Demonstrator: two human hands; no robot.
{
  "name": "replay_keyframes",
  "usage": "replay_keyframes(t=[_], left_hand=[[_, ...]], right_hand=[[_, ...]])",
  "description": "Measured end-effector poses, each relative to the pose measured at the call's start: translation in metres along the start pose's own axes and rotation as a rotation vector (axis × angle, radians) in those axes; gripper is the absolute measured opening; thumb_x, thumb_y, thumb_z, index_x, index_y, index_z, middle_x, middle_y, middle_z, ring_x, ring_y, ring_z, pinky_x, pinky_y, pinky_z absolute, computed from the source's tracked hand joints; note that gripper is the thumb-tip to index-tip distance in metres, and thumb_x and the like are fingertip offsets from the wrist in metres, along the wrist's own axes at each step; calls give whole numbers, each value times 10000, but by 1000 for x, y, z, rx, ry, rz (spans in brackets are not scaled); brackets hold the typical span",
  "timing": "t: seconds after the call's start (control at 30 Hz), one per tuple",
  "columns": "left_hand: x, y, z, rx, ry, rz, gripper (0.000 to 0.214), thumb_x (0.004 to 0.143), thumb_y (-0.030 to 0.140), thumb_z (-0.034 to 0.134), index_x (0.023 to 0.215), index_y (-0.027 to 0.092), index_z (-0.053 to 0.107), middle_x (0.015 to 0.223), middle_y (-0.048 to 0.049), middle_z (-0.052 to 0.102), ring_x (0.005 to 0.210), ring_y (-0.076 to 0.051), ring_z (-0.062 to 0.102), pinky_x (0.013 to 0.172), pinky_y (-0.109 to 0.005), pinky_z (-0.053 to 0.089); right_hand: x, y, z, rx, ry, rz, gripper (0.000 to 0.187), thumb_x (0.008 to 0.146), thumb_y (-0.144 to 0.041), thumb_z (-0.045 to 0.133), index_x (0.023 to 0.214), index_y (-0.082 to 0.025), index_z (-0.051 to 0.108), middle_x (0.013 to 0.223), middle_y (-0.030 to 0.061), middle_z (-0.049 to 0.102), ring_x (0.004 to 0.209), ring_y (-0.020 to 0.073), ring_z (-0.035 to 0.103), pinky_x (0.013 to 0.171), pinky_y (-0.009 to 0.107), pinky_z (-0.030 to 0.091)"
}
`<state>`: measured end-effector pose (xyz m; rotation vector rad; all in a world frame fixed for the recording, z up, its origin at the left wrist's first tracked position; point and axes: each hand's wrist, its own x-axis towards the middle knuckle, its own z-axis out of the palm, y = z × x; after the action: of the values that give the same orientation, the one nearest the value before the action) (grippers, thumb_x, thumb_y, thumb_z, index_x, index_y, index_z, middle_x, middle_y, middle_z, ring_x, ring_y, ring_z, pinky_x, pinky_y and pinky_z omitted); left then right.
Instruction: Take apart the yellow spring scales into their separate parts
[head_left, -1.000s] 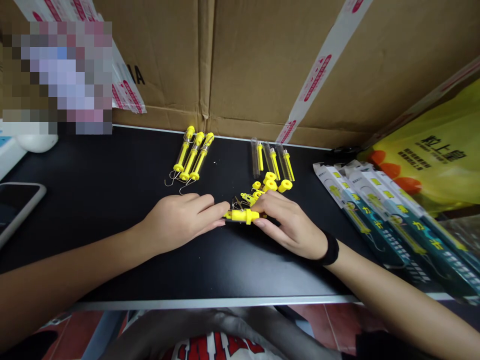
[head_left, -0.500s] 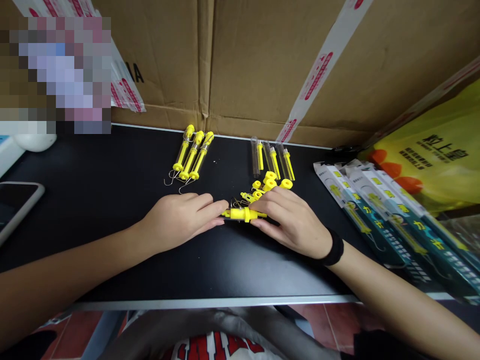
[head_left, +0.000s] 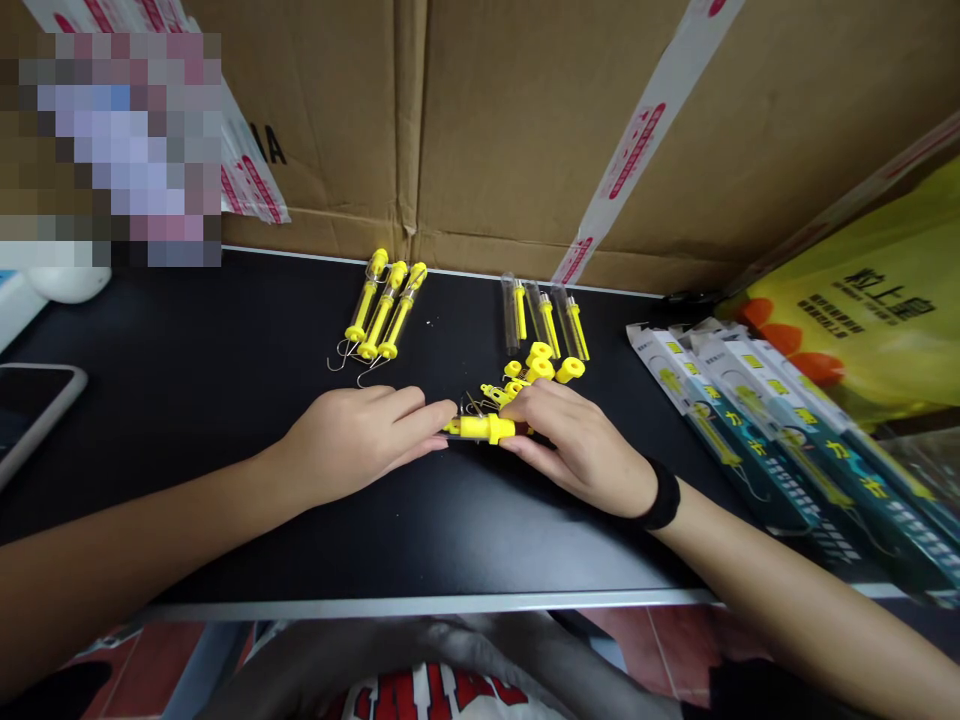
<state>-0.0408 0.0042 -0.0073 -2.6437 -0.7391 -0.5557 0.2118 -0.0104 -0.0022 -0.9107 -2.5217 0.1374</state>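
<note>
1. Both hands meet on one yellow spring-scale body (head_left: 484, 428), lying flat on the black bench (head_left: 225, 400) at the middle of its near half. The left hand (head_left: 360, 445) has its fingers together, pinching the body's left end; the right hand (head_left: 581, 445) has its fingers clamped on the right end, which they hide.
2. Just behind the scale body lies a heap of loose yellow parts (head_left: 536, 368), with wire hooks among them; whether the right fingers touch it cannot be told.
3. Farther behind the scale body and to its left lie three finished scales (head_left: 382, 312), side by side with hooks toward the person. Behind it to the right lie clear tubes (head_left: 544, 320).
4. Well to the right of the scale body sits a row of packaged scales (head_left: 750, 420).
5. To do this well, I judge the body should stay pressed flat against the bench, both grips close to the joint, pushing straight along its axis so nothing bends or springs away.
</note>
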Motion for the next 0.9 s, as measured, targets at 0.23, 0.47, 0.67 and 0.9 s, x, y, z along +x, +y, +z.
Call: replay_keyframes(t=[0.23, 0.47, 0.67, 0.9], left_hand=[[0, 0, 0, -12, 10, 0, 250, 900, 363, 482, 1101, 222, 533, 788, 49, 625, 674, -97, 596, 574, -222, 388], [0, 0, 1, -16, 2, -2, 257, 898, 365, 485, 1112, 226, 522, 802, 50, 628, 681, -103, 598, 581, -224, 395], [0, -1, 1, -14, 0, -7, 255, 898, 365, 484, 1106, 223, 523, 798, 51, 625, 681, -103, 600, 577, -226, 394], [0, 0, 0, -17, 7, -10, 252, 898, 366, 484, 1102, 223, 521, 788, 53, 620, 674, -97, 598, 574, -223, 390]], right_hand=[[-1, 1, 0, -52, 21, -22, 136, 885, -281, 503, 923, -151, 521, 802, 66, 579, 754, 182, 501, 702, 309, 408], [-1, -1, -3, -13, -6, 2, 216, 912, -335, 428, 939, -145, 527, 807, 76, 582, 745, 194, 494, 696, 332, 403], [0, -1, 0, -21, 26, -1, 149, 894, -289, 485, 940, -151, 517, 787, 61, 582, 722, 178, 495, 678, 307, 403], [-1, -1, -3, 10, 7, 8, 202, 895, -321, 468, 983, -145, 513, 808, 68, 582, 739, 186, 502, 700, 323, 403]])
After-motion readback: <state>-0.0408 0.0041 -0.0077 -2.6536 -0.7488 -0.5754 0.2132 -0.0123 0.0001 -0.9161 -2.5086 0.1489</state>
